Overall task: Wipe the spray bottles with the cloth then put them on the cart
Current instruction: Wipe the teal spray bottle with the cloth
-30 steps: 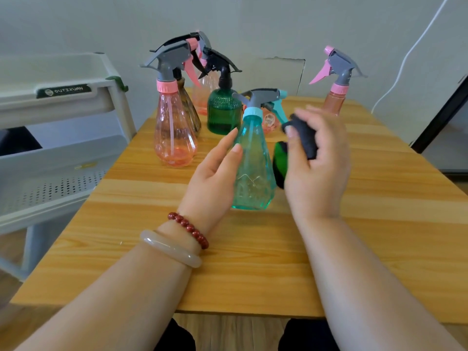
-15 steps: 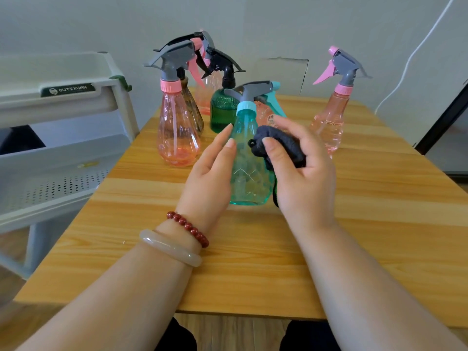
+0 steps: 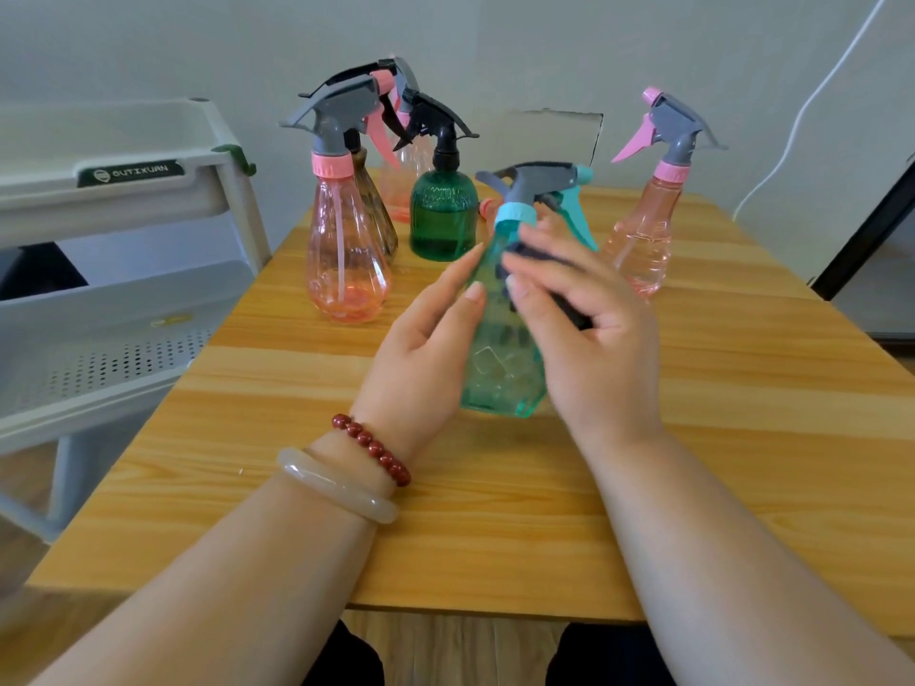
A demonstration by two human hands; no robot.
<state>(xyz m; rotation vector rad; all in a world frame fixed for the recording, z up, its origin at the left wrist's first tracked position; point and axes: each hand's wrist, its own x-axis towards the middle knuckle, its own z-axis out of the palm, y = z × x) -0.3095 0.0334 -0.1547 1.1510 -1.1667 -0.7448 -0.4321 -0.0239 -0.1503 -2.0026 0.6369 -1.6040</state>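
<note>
Your right hand (image 3: 589,349) pinches a dark cloth (image 3: 515,255) between thumb and fingers and presses it against the upper part of the teal spray bottle (image 3: 500,383). Most of the cloth is hidden under your fingers. Your left hand (image 3: 421,354) is released, its fingers straight, with the fingertips (image 3: 474,292) touching the bottle's left side. Low in the frame, your left wrist carries a pale bangle (image 3: 336,487) and, just beyond it, a red bead bracelet (image 3: 371,448). The teal bottle stands upright on the wooden table (image 3: 718,462) at the middle of the frame, between your two hands. Its grey spray head (image 3: 537,178) rises above your fingers and its teal trigger points to the right.

Farther up the table, left of centre, stands a clear pink bottle (image 3: 346,274) with a grey head and a pink collar. Just behind it a brownish bottle (image 3: 379,217) shows, partly hidden, and beside that is a dark green bottle (image 3: 443,220) with a black head. Another pink bottle (image 3: 406,190) stands behind those, mostly covered. At the right of the frame, well apart from that group, a taller pink bottle (image 3: 643,240) stands with a pink trigger. The cart (image 3: 148,200) is at the left edge of the frame beside the table, pale grey, with a perforated shelf (image 3: 99,363). A white cable (image 3: 817,91) runs down the wall at the upper right.
</note>
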